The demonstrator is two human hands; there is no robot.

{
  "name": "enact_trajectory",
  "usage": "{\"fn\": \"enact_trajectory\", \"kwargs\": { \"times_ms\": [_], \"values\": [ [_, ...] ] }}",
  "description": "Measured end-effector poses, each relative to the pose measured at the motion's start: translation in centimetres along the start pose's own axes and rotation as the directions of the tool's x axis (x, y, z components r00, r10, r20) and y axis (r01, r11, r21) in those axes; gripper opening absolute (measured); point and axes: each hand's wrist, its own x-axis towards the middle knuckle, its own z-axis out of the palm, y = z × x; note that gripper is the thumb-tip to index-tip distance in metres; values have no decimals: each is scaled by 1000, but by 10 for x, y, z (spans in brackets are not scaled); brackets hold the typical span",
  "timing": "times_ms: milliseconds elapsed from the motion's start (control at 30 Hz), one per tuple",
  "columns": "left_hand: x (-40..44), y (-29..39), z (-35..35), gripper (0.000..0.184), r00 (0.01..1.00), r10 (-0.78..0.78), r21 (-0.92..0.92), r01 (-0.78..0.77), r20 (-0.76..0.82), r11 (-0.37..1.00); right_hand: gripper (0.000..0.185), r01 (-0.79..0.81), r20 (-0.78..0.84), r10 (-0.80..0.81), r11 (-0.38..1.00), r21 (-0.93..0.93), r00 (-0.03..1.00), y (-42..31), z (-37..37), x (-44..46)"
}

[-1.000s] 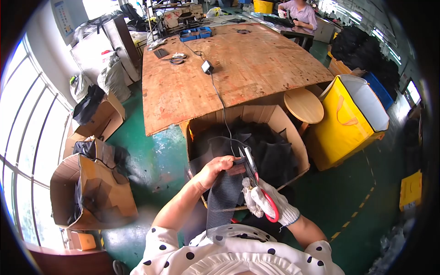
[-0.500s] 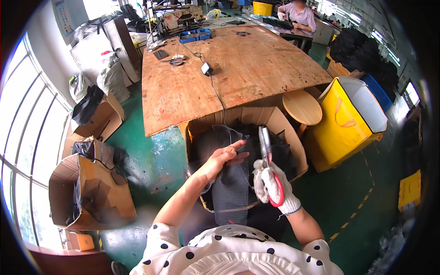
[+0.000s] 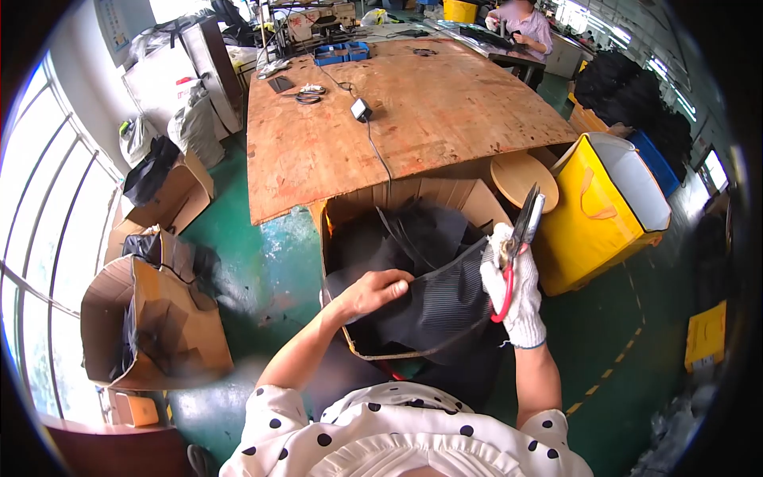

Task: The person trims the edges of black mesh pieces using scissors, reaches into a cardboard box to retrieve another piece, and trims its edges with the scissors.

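Observation:
My bare left hand (image 3: pixel 375 292) is closed on the upper edge of a piece of black mesh fabric (image 3: pixel 453 298), thumb on top. A white knitted glove covers my right hand (image 3: pixel 517 290), which is wrapped round red-handled scissors (image 3: pixel 505 296) with their metal blades pointing up and away. The mesh's right end meets the gloved fingers, and its edge runs taut between both hands. Below and behind it, an open cardboard box (image 3: pixel 485 208) holds more black fabric (image 3: pixel 362 246). Part of the gloved grip is hidden.
Beyond the box stands a wooden table (image 3: pixel 445 103) with a corded adapter (image 3: pixel 361 110) and blue trays (image 3: pixel 342 53). At right are a round wooden stool (image 3: pixel 524 181) and a yellow bag (image 3: pixel 584 215); at left, a cardboard box (image 3: pixel 179 318). Another person (image 3: pixel 520 32) works at the back.
Both hands have moved apart, the right one outward and the left slightly down and left. The mesh, hanging lengthwise before, now stretches sideways between them. The scissors have shifted right with the gloved hand.

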Motion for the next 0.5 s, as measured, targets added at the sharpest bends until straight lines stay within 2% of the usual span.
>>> {"fn": "enact_trajectory", "kwargs": {
  "times_ms": [33,100,133,200,233,300,400,433,467,500],
  "values": [
    [-2,2,3,49,998,69,130,-69,8,989,46,55,-39,-63,982,-182,997,-1,1,-1],
    [-3,9,9,44,978,206,364,-186,-16,912,10,-9,-27,3,981,-196,1000,-11,12,-2],
    [-3,7,12,44,979,205,362,-184,-19,914,13,-40,-21,37,978,-204,999,-15,18,-2],
    [-3,-1,17,40,893,398,578,-214,-212,787,6,-2,-65,-15,965,-261,998,-20,19,-8],
    [-5,-4,18,39,873,393,573,-171,-289,801,11,69,-89,-108,931,-358,990,-21,20,-10],
    [-7,-15,13,38,856,411,603,-156,-313,783,30,171,-87,-268,797,-579,959,-24,19,-11],
    [-14,-9,8,33,846,400,583,-135,-353,801,46,241,128,-306,369,-898,943,-34,20,-17],
    [-17,-1,1,29,905,289,438,-133,-311,889,43,205,96,-285,380,-902,954,-35,21,-16],
    [-20,7,-6,25,951,183,284,-110,-248,953,42,243,154,-309,276,-930,939,-35,17,-15],
    [-24,16,-13,19,956,175,285,-104,-237,953,41,269,194,-324,205,-941,926,-35,12,-12]
  ]
}}
